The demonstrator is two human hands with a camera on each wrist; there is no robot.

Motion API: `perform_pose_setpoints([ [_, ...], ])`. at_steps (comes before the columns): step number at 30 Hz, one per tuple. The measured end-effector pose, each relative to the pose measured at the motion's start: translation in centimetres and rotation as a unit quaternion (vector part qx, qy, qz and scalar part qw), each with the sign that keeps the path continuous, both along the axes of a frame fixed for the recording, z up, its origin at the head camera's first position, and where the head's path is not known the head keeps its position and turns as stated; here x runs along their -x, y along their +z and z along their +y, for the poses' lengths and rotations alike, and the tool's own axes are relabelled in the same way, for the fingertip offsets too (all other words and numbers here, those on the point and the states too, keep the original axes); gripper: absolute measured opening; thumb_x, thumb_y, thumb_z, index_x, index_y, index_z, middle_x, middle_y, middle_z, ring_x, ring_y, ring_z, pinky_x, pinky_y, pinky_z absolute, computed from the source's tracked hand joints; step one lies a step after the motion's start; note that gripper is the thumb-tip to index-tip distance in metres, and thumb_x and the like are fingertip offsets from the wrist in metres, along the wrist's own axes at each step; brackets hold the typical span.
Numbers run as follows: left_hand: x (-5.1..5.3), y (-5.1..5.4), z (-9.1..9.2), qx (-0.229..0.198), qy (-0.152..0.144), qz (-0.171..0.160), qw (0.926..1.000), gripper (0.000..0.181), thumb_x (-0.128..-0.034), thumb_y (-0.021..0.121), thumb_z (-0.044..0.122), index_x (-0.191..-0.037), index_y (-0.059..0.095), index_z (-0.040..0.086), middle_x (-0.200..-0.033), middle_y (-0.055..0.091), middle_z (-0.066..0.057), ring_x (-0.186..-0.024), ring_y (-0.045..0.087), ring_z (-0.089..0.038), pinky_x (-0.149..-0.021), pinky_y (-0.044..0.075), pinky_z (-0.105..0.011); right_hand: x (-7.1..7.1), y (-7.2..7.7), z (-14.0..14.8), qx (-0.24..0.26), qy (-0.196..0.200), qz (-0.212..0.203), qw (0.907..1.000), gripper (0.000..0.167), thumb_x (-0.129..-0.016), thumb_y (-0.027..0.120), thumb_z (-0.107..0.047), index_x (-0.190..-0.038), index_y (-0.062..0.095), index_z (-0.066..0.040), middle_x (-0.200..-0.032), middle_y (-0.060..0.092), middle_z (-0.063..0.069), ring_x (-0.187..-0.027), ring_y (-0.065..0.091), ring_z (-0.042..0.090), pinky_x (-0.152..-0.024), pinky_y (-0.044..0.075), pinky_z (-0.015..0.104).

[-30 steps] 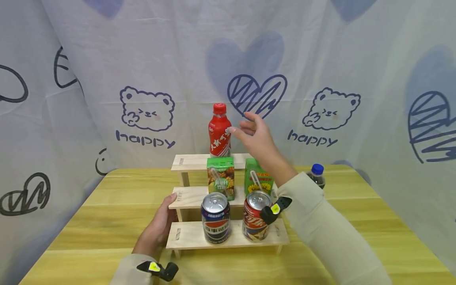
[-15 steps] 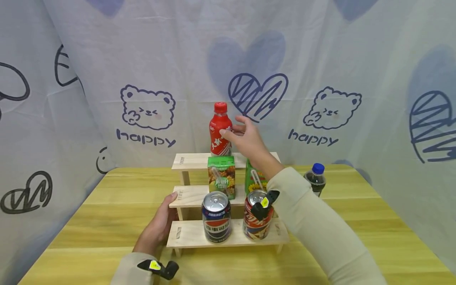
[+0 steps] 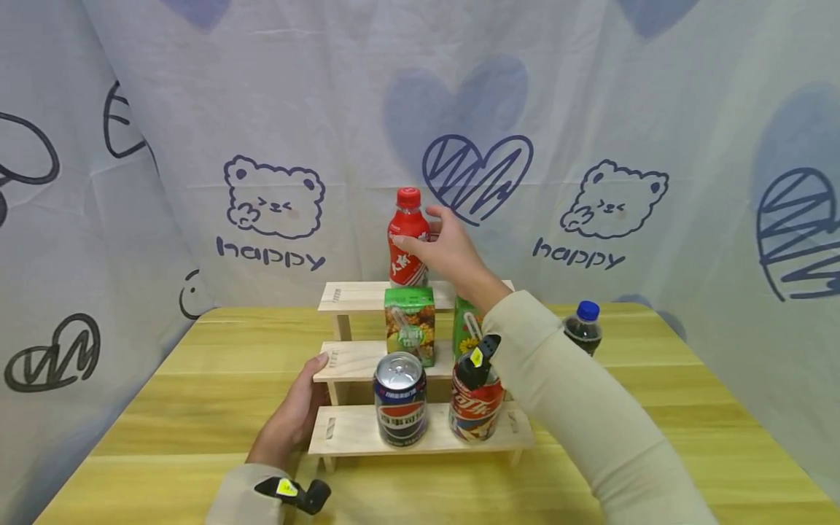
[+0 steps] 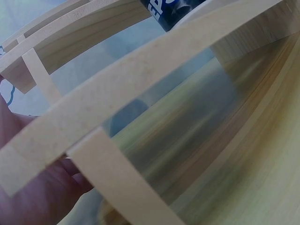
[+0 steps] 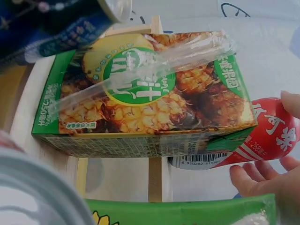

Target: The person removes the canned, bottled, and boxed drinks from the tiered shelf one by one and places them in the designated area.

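A wooden three-tier shelf (image 3: 348, 430) stands on the table. My left hand (image 3: 298, 408) grips its left end at the middle tier, with the thumb on top. In the left wrist view, fingers (image 4: 77, 180) curl under the plank. A red drink bottle (image 3: 408, 255) stands upright on the top tier. My right hand (image 3: 453, 251) curves round it, thumb across the front; in the right wrist view fingers (image 5: 243, 178) lie along its other side. On the middle tier stand a pineapple juice box (image 3: 410, 324) and another green juice box (image 3: 461, 328), partly covered by my arm.
The bottom tier carries a dark blue Pepsi can (image 3: 401, 401) and a red cola can (image 3: 475, 412). A dark bottle with a blue cap (image 3: 588, 311) stands on the table at the right, partly behind my sleeve. A printed curtain (image 3: 361, 95) hangs behind.
My right hand has moved left to the red bottle, its thumb passing across the front. The left hand and the shelf stay where they were.
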State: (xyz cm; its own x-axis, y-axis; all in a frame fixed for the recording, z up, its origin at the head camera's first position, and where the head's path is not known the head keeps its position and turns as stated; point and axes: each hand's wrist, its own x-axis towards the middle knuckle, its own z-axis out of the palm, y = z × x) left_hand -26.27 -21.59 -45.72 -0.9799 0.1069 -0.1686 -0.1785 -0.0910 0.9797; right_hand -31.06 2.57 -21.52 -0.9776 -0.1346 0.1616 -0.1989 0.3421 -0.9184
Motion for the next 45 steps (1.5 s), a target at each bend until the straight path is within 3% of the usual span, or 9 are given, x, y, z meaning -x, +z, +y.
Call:
perform_pose_setpoints([
  [9,-0.6,0.3,0.4,0.006,-0.002,-0.006,1.0,0.071,-0.0905,0.025,0.068,-0.146,0.025,0.023,-0.138,0.039,-0.017,-0.12,0.044,-0.034,-0.091,0.04,-0.042,0.5,-0.6,-0.2,-0.026,0.027,-0.016,0.9992,0.079,-0.081,0.075,-0.02,-0.145,0.029,-0.018,-0.137,0.047,0.005,-0.123,0.047,0.024,-0.102,0.039,0.045],
  [20,0.0,0.0,0.1,0.006,0.001,-0.002,1.0,0.071,-0.0906,0.024,0.068,-0.147,0.023,0.024,-0.14,0.038,-0.016,-0.122,0.042,-0.035,-0.093,0.039,-0.043,0.6,-0.8,-0.1,-0.034,0.032,-0.015,0.9988,0.079,-0.081,0.075,-0.021,-0.145,0.029,-0.02,-0.135,0.049,0.003,-0.122,0.048,0.023,-0.102,0.037,0.045],
  [27,-1.2,1.9,0.5,0.005,-0.003,-0.007,1.0,0.072,-0.0904,0.029,0.067,-0.147,0.023,0.023,-0.14,0.037,-0.016,-0.125,0.04,-0.036,-0.096,0.037,-0.044,0.6,-0.8,0.6,-0.042,0.03,-0.018,0.9985,0.078,-0.082,0.073,-0.021,-0.145,0.027,-0.02,-0.137,0.047,0.004,-0.124,0.046,0.023,-0.104,0.036,0.045],
  [33,-2.6,4.0,1.2,0.023,-0.021,0.005,0.9995,0.074,-0.0928,0.022,0.063,-0.149,0.016,0.016,-0.143,0.03,-0.022,-0.127,0.036,-0.038,-0.097,0.035,-0.046,0.7,-0.8,1.8,-0.054,0.018,-0.017,0.9982,0.079,-0.083,0.073,-0.023,-0.146,0.026,-0.018,-0.139,0.045,0.005,-0.125,0.044,0.024,-0.104,0.035,0.046],
  [41,-1.5,2.2,0.5,0.003,-0.021,0.002,0.9998,0.073,-0.0908,0.027,0.067,-0.147,0.023,0.021,-0.14,0.034,-0.02,-0.122,0.041,-0.035,-0.092,0.04,-0.042,0.6,-0.8,3.3,-0.064,0.003,-0.018,0.9978,0.081,-0.082,0.074,-0.025,-0.146,0.025,-0.018,-0.139,0.044,0.006,-0.125,0.044,0.025,-0.103,0.036,0.048],
  [45,-1.2,1.8,0.4,0.004,-0.016,0.002,0.9999,0.073,-0.0907,0.027,0.067,-0.147,0.023,0.02,-0.139,0.035,-0.021,-0.122,0.041,-0.035,-0.092,0.04,-0.041,0.6,-0.8,4.0,-0.069,-0.002,-0.013,0.9975,0.081,-0.082,0.073,-0.024,-0.147,0.024,-0.016,-0.14,0.044,0.007,-0.126,0.043,0.026,-0.104,0.036,0.047],
])
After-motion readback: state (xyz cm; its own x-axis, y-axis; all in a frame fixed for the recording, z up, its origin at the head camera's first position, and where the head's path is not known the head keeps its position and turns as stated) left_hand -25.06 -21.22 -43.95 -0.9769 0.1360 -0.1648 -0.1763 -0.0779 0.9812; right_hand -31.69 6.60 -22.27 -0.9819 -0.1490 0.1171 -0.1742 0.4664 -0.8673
